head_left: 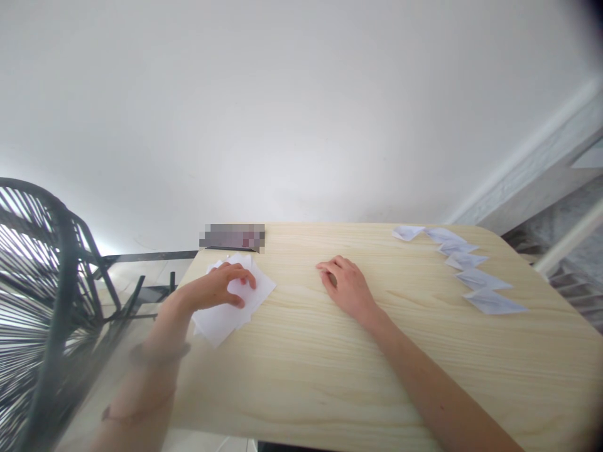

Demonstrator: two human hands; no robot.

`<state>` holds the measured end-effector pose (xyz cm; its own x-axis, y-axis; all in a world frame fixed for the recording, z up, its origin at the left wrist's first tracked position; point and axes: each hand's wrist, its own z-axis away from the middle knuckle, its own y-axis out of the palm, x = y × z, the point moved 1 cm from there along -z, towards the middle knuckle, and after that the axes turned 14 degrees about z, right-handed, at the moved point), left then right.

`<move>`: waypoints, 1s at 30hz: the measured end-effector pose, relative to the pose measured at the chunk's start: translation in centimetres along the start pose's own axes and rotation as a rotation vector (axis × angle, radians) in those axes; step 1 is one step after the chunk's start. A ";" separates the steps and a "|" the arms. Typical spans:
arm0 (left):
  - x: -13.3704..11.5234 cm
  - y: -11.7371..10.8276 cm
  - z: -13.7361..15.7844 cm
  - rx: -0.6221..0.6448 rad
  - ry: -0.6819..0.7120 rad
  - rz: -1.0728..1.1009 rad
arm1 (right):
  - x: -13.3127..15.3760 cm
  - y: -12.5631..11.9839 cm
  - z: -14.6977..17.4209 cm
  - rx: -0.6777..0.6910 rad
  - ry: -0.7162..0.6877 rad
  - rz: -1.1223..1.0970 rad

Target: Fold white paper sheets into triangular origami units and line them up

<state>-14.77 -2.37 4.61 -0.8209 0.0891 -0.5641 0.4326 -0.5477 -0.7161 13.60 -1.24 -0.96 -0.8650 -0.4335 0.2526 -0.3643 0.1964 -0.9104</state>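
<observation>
A loose pile of white paper sheets (257, 301) lies on the left of the table, its corners fanned out. Over the pile is my left hand (221, 285), thumb and fingers spread apart, the fingertips at the top sheet; nothing is gripped. My right hand (346, 284) rests on the bare wood near the middle, fingers curled and thumb drawn in to the index finger, with nothing visible in it. Along the right side several folded white paper pieces (494, 302) form an overlapping row, apart from both hands.
A dark flat device, blurred out (230, 238), sits at the table's back left corner. The light wooden table (301, 376) meets a white wall (301, 113) behind. On the left stands a dark woven chair (59, 270).
</observation>
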 end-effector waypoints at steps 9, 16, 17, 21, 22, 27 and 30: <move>0.0 0.0 0.4 0.018 0.007 0.052 | 0.0 0.0 0.0 0.008 -0.004 -0.015; 0.9 1.4 1.4 -0.117 0.126 -0.047 | 0.0 0.1 0.0 0.010 -0.001 -0.003; 1.3 1.6 1.4 -0.119 0.138 -0.060 | 0.0 0.1 0.0 0.013 -0.002 -0.003; 2.6 2.4 1.3 -0.170 0.189 -0.093 | 0.0 0.1 0.0 0.018 -0.001 0.000; 2.8 2.5 1.3 -0.189 0.203 -0.099 | 0.0 0.0 0.0 0.017 -0.001 0.002; 3.3 2.9 1.3 -0.258 0.202 -0.100 | 0.1 0.0 0.0 0.014 0.001 0.007; 3.4 3.0 1.2 -0.354 0.129 -0.078 | 0.1 0.0 -0.1 0.012 -0.002 0.006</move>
<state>-16.78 -4.73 1.05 -0.8126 0.2358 -0.5330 0.4910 -0.2158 -0.8440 13.48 -1.22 -0.96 -0.8663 -0.4344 0.2466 -0.3550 0.1881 -0.9158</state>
